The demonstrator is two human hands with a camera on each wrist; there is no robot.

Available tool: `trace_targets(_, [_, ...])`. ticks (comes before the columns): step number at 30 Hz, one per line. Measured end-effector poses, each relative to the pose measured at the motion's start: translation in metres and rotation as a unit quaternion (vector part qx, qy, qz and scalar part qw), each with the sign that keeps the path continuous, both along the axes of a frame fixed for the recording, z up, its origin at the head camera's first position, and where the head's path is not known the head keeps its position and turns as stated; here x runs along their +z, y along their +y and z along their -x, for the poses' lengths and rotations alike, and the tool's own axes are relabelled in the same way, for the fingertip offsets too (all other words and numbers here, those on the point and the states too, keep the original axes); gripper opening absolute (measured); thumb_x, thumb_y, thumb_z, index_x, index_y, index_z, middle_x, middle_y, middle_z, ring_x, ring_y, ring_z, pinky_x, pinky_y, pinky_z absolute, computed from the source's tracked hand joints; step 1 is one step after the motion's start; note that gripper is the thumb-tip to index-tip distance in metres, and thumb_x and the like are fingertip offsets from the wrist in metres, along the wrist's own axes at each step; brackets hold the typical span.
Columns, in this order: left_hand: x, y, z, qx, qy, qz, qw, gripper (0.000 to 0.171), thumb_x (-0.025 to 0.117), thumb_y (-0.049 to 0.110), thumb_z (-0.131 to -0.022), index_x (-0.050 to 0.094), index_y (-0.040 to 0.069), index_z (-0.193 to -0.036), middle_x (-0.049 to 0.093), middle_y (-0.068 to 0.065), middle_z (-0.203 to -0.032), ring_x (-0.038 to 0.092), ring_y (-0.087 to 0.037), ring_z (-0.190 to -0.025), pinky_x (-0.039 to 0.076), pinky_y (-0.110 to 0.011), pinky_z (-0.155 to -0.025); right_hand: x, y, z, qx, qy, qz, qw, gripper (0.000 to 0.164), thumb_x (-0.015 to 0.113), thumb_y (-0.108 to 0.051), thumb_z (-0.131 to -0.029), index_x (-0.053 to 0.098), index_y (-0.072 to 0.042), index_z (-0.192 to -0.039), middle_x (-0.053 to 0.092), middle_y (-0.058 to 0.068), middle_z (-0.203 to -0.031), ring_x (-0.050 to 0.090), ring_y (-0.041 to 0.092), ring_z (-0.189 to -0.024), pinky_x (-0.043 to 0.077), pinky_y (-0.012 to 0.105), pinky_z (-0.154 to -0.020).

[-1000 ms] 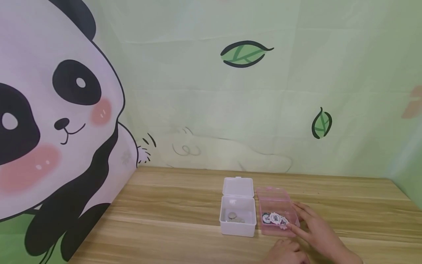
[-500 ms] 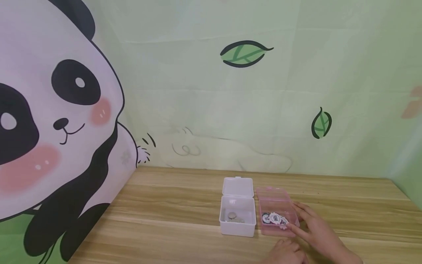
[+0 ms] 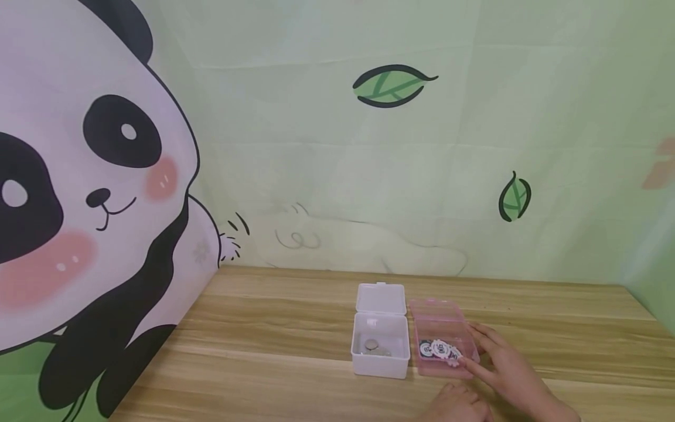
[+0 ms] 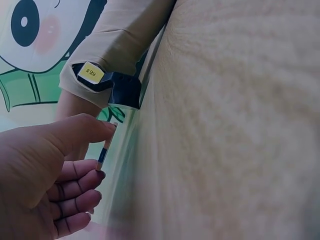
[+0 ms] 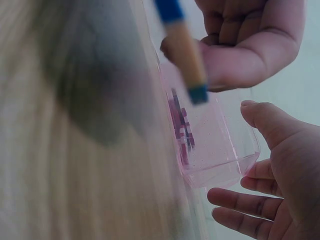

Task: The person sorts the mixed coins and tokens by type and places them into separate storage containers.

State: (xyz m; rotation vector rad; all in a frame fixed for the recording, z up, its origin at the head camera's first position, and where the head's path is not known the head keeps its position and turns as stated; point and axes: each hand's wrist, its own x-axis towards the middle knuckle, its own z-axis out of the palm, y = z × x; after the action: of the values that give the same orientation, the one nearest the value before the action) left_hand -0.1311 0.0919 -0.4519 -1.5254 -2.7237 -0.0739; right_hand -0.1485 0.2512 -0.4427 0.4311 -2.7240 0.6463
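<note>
My left hand [image 3: 460, 404] is low at the table's front, just nearer than the pink clear plastic box [image 3: 440, 370]. Between its thumb and fingertips it pinches a poker chip [image 4: 103, 152], edge-on in the left wrist view with blue and pale bands; the head view hides it. My right hand [image 3: 514, 372] grips the box at its right side, thumb at the near corner and fingers along the outer wall. Several poker chips [image 3: 440, 350], white and dark with printed numbers, lie inside the box. Its lid stands open at the back.
Left of the pink box stands a white box [image 3: 379, 367] with its lid [image 3: 381, 299] tipped back. Several silvery coins [image 3: 371, 344] lie in it. Behind the wooden table [image 3: 263, 346] hangs a green cloth backdrop [image 3: 316, 117] with a panda print.
</note>
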Motion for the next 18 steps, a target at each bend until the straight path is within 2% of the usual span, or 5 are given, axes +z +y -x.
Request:
trace_targets(3, [0.002,-0.003,-0.001,-0.007,0.007,-0.008,0.9999,0.017,0.059,0.041,-0.091,0.068,0.031,-0.101,0.064,0.021,-0.102,0.053,0.007,-0.1,0.037,-0.01,-0.082,0.0,0.0,0.0,0.0,0.002,0.0,1.0,0.062,0.069,-0.036,-0.086,0.053,0.003,-0.132,0.052,0.024,-0.135,0.057,0.044,-0.114,0.049,0.06,-0.089])
trace_targets(8, [0.007,-0.008,-0.001,-0.016,-0.007,-0.02,0.9997,0.017,0.061,0.039,-0.09,0.069,0.03,-0.102,0.065,0.021,-0.103,0.054,0.007,-0.102,0.04,-0.011,-0.09,-0.002,0.001,0.001,0.005,0.009,-0.001,1.0,0.062,0.069,-0.036,-0.086,0.053,0.002,-0.132,0.052,0.024,-0.135,0.059,0.043,-0.112,0.05,0.06,-0.087])
trace_targets(10, [0.01,-0.009,0.0,-0.018,-0.009,-0.022,0.9996,0.016,0.063,0.038,-0.089,0.07,0.03,-0.101,0.066,0.021,-0.102,0.055,0.008,-0.101,0.041,-0.009,-0.089,-0.002,0.001,0.001,0.007,0.007,0.0,1.0,0.062,0.069,-0.036,-0.087,0.053,0.002,-0.133,0.052,0.024,-0.135,0.059,0.042,-0.111,0.05,0.06,-0.087])
trace_targets(14, [0.015,-0.011,0.003,-0.026,0.016,-0.02,0.9993,0.013,0.066,0.034,-0.088,0.072,0.031,-0.099,0.067,0.021,-0.096,0.056,0.01,-0.093,0.04,-0.004,-0.084,-0.001,0.001,0.0,0.008,0.004,0.003,1.0,0.062,0.068,-0.036,-0.087,0.052,0.002,-0.133,0.051,0.023,-0.136,0.063,0.035,-0.105,0.052,0.058,-0.085])
trace_targets(18, [0.019,-0.016,0.006,-0.029,0.018,-0.018,0.9993,0.014,0.067,0.033,-0.087,0.072,0.031,-0.1,0.066,0.021,-0.095,0.056,0.01,-0.092,0.039,-0.004,-0.084,-0.001,0.001,-0.001,0.007,0.0,0.005,1.0,0.062,0.068,-0.036,-0.087,0.052,0.002,-0.133,0.051,0.023,-0.136,0.067,0.027,-0.095,0.054,0.053,-0.083])
